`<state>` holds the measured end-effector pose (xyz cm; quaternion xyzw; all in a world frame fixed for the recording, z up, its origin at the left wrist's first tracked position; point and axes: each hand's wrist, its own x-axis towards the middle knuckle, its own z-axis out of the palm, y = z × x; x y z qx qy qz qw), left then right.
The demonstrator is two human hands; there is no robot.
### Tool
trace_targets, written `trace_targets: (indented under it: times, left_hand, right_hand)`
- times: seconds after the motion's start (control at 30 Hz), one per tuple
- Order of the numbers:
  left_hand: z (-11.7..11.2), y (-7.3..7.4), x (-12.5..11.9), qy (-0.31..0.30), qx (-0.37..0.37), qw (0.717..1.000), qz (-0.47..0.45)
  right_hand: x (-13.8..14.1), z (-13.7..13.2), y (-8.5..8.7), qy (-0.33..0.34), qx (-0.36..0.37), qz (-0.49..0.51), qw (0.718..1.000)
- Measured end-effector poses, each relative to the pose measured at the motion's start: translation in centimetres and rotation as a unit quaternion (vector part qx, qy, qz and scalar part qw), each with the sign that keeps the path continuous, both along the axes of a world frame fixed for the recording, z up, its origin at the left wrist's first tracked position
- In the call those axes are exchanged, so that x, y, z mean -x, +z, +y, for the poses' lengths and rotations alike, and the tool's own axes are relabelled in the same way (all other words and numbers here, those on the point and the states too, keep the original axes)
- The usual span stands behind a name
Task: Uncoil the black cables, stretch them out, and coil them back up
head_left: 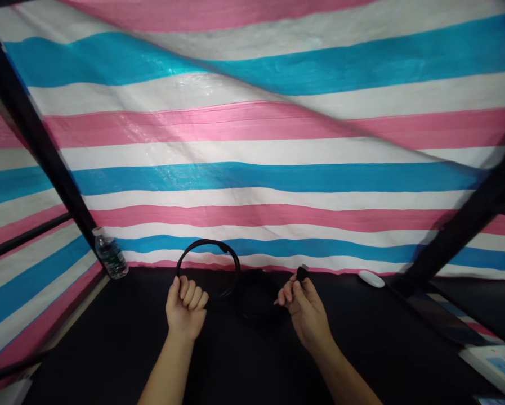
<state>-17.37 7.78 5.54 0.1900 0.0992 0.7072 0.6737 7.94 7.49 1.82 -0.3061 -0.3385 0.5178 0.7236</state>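
My left hand (187, 306) is closed in a fist around a black cable (209, 242), which rises from it in a round loop. Between the thumb and fingers of my right hand (305, 309) is the cable's black plug (302, 273), its flat metal end pointing up. Both hands are held above the black table. Between them the rest of the cable is hard to make out against the dark surface.
A clear plastic bottle (111, 256) stands at the back left corner of the black table (244, 365). At the back right lies a white oval object (371, 278). Black frame posts (450, 225) flank the striped sheet (277, 174). A white box-like item (495, 365) sits at the right edge.
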Motion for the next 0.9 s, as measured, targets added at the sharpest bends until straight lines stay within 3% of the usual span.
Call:
trace_targets:
  times: [0.23, 0.53, 0.67, 0.77, 0.87, 0.9]
  left_hand:
    - [-0.4, 0.2, -0.5, -0.028, -0.015, 0.999, 0.010]
    - [-0.8, 1.8, -0.8, -0.019, -0.009, 0.999, -0.033]
    - [-1.8, 2.1, -1.3, -0.032, -0.010, 0.999, -0.015]
    - [-3.4, 2.0, -1.4, -0.058, 0.005, 0.997, -0.046]
    - [-5.4, 1.7, -1.5, -0.064, 0.016, 0.995, -0.079]
    - [-6.0, 1.7, -1.6, -0.061, 0.020, 0.994, -0.086]
  right_hand:
    - [-1.1, 0.3, 0.6, -0.049, 0.008, 0.027, 0.998]
    - [-4.9, 1.6, -0.6, -0.235, 0.030, 0.014, 0.971]
    - [-5.0, 2.0, -0.9, -0.191, 0.084, -0.102, 0.973]
    - [-3.9, 0.8, -0.6, -0.166, 0.124, -0.207, 0.956]
    - [-1.4, -2.7, 0.1, -0.228, 0.082, -0.313, 0.918]
    - [-0.3, -4.2, 0.4, -0.258, 0.027, -0.392, 0.883]
